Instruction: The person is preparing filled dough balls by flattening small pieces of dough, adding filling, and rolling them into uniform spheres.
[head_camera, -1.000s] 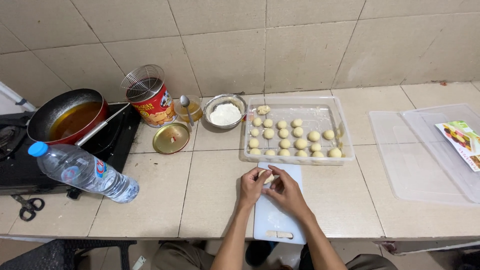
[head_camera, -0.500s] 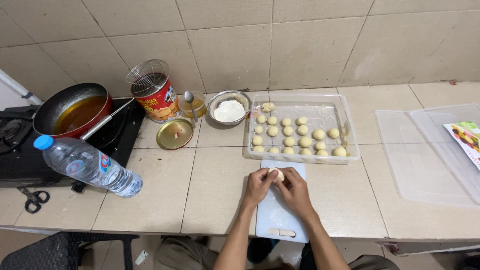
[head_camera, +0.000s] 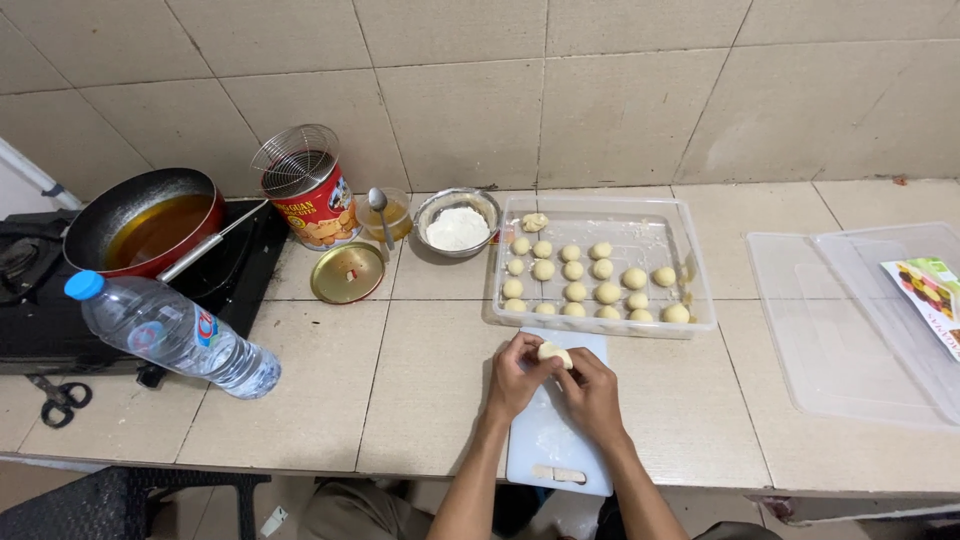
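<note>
Pinched between both hands, a small pale dough piece (head_camera: 554, 353) is held just above the white cutting board (head_camera: 556, 440) at the near edge of the tiled surface (head_camera: 420, 400). The left hand (head_camera: 518, 374) and the right hand (head_camera: 592, 392) are pressed together around it, the fingers (head_camera: 530, 352) narrowly curled onto the dough. At 12 o'clock from the hands, just beyond the board, a clear plastic tray (head_camera: 690, 250) is seen with rows of dough balls (head_camera: 584, 280) inside. A metal bowl of flour (head_camera: 457, 226) lies at 11 o'clock, beside a spoon in a small cup (head_camera: 384, 212), a red tin (head_camera: 317, 205) topped by a wire skimmer, and a gold lid (head_camera: 348, 272). Towards 9 o'clock a water bottle (head_camera: 170, 330) is laid on its side near a pan of oil (head_camera: 140, 222). Clear lids (head_camera: 850, 330) are spread at 3 o'clock
</note>
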